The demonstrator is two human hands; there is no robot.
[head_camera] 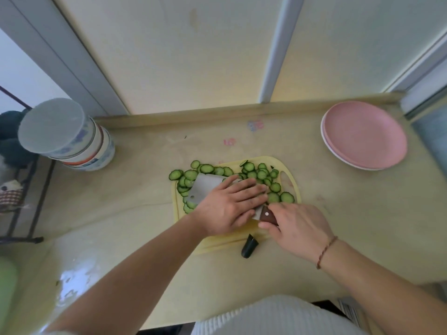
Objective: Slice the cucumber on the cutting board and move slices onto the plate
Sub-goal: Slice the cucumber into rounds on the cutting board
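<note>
Several green cucumber slices point(261, 174) lie spread over the far half of a pale yellow cutting board point(291, 181) in the middle of the counter. A cleaver point(204, 188) lies flat among the slices, blade pointing left. My left hand point(229, 206) rests flat on the blade with fingers stretched out. My right hand point(300, 226) is shut on the cleaver's brown wooden handle point(268, 215). A dark cucumber end piece point(249, 245) sits at the board's near edge. The pink plate point(365, 135), holding no slices, stands at the far right.
A stack of bowls with a round lid point(70, 139) stands at the far left of the counter. A black metal rack point(21, 189) is beyond the counter's left edge. A wet patch point(72, 281) shines near the front left.
</note>
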